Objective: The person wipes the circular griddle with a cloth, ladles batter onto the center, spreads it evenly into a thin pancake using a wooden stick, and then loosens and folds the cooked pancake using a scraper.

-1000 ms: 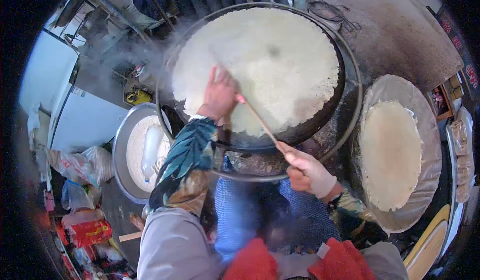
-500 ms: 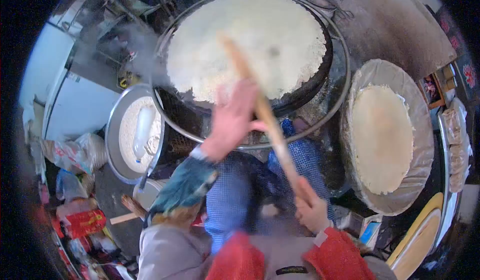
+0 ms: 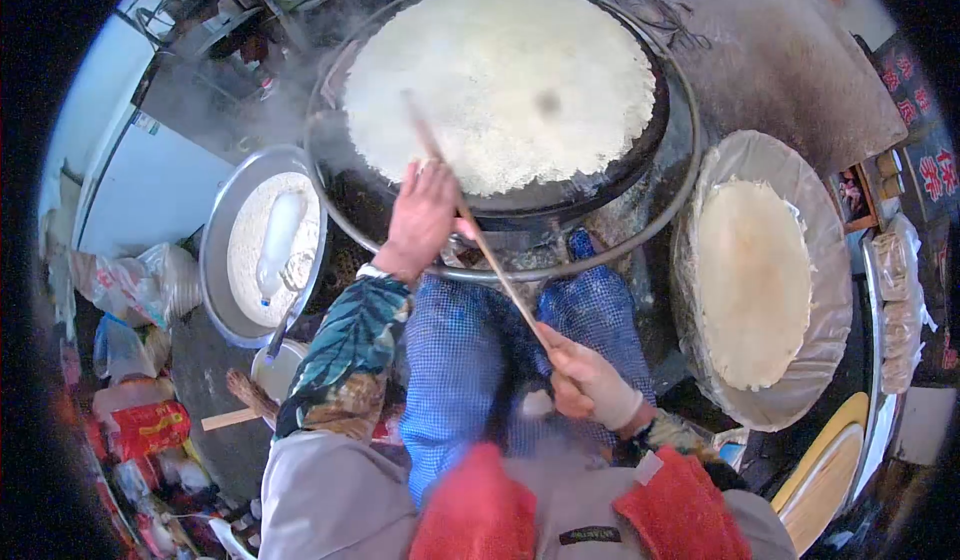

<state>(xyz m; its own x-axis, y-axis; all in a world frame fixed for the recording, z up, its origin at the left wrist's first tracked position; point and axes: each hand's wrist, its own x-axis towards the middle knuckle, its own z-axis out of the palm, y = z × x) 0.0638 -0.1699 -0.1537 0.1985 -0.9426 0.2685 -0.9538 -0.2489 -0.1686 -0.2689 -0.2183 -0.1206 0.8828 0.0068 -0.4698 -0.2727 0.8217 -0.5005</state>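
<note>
A thin wooden stick (image 3: 497,263) runs diagonally from the griddle down toward my lap. My right hand (image 3: 592,380) is closed around its lower end. Against its upper part rests my left hand (image 3: 420,218), fingers stretched out toward the griddle and thumb at the stick. The stick's far end, blurred, lies over a wide pale flatbread (image 3: 520,80) that covers most of the round dark griddle (image 3: 560,200). The flatbread has a small dark spot right of its middle. A metal ring (image 3: 683,182) surrounds the griddle.
At left, a metal basin (image 3: 215,260) holds pale batter and a clear plastic bottle (image 3: 280,245). A plastic-lined round tray (image 3: 830,310) with another flatbread (image 3: 755,285) stands at right. Round boards (image 3: 825,480) lean lower right. Steam drifts at upper left.
The stick first swung back with its broad side showing, then turned edge-on again over the flatbread. My left hand moved slightly left since the middle frame. The whole view shifted.
</note>
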